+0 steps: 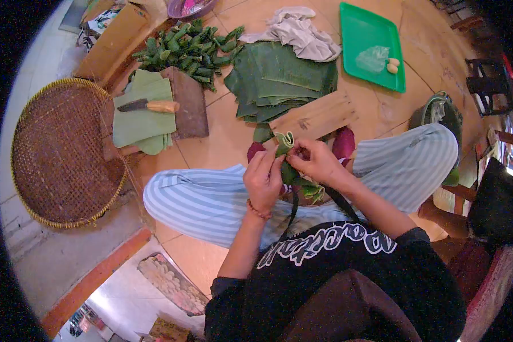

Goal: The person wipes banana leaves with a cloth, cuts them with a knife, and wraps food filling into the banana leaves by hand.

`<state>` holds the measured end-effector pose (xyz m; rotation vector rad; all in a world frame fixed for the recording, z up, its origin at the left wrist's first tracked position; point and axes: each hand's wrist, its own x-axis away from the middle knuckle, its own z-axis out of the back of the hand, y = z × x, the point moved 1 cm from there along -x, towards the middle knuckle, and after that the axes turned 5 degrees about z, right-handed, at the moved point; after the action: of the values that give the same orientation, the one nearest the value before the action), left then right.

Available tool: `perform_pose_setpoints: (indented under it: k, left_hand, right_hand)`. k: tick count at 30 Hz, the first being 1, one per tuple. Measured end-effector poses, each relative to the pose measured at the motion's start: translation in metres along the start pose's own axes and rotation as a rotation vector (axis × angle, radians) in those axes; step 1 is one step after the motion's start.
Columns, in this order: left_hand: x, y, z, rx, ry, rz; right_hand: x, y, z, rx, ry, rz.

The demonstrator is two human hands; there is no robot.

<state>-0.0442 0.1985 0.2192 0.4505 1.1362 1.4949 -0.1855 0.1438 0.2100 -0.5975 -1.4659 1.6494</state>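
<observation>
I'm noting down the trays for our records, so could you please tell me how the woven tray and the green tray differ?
The woven tray is round, while the green tray is rectangular with rounded corners. The woven tray is brown latticework with a yellowish rim; the green tray has a smooth, solid surface. The woven tray lies to the person's left, the green tray ahead and to the right. Both are shallow.

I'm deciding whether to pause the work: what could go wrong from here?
The rolled leaf, held between the left hand and right hand, may spring open if the grip slackens. The knife lies uncovered on the pale leaves; a knock might send it sliding.
</observation>
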Motion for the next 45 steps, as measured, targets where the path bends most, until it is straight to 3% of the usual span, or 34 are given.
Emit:
perform_pose_setpoints:
  k: [2,5,9,11,14,17,20,24,26,29,31,34,37,41,43,45]
  left_hand:
    - [0.0,0.0,0.0,-0.003,0.001,0.003]
    - [0.001,0.0,0.0,-0.032,-0.008,-0.01]
    - [0.004,-0.001,0.003,-0.091,-0.036,-0.041]
    - [0.003,0.001,0.002,-0.078,-0.042,-0.05]
    - [0.005,-0.005,0.002,-0.092,-0.096,-0.059]
    - [0.007,-0.003,0.0,-0.113,-0.055,-0.067]
    - [0.009,-0.005,-0.005,-0.025,-0.067,-0.058]
    - [0.009,-0.004,-0.004,-0.018,-0.064,-0.018]
    - [0.016,-0.017,-0.001,0.162,-0.136,0.319]
    - [0.003,0.001,0.008,0.363,-0.38,0.744]
    - [-0.007,0.01,0.014,0.292,-0.544,0.601]
    - [0.003,-0.002,0.016,0.558,-0.681,0.854]
    - [0.006,0.0,0.023,0.611,-0.768,0.925]
    - [0.001,0.018,0.033,0.35,-0.9,0.586]
    - [0.004,0.025,0.037,0.309,-0.881,0.755]
    - [0.016,0.021,0.037,0.556,-0.766,0.88]
  right_hand:
    - [0.0,0.007,0.0,-0.012,-0.006,0.064]
    - [0.0,-0.006,0.001,0.069,-0.038,-0.018]
    - [0.001,0.003,-0.009,0.275,0.063,0.089]
    - [0.001,0.0,-0.011,0.202,0.043,0.036]
    - [0.001,0.001,-0.015,0.179,0.146,0.231]
    - [0.004,-0.014,-0.012,0.231,0.204,0.223]
    - [0.004,-0.019,-0.009,0.138,0.11,0.021]
    - [0.004,-0.03,-0.004,0.231,0.057,0.024]
    - [0.003,-0.024,0.002,0.296,0.046,0.116]
    - [0.013,-0.035,0.023,0.273,-0.144,0.17]
    - [0.021,-0.04,0.033,0.277,-0.219,0.156]
    - [0.033,-0.052,0.037,0.261,-0.302,0.089]
    - [0.043,-0.064,0.031,0.252,-0.372,0.014]
    - [0.061,-0.045,0.015,0.246,-0.312,0.071]
    - [0.066,-0.042,0.011,0.31,-0.259,0.109]
    - [0.067,-0.045,0.011,0.329,-0.253,0.155]
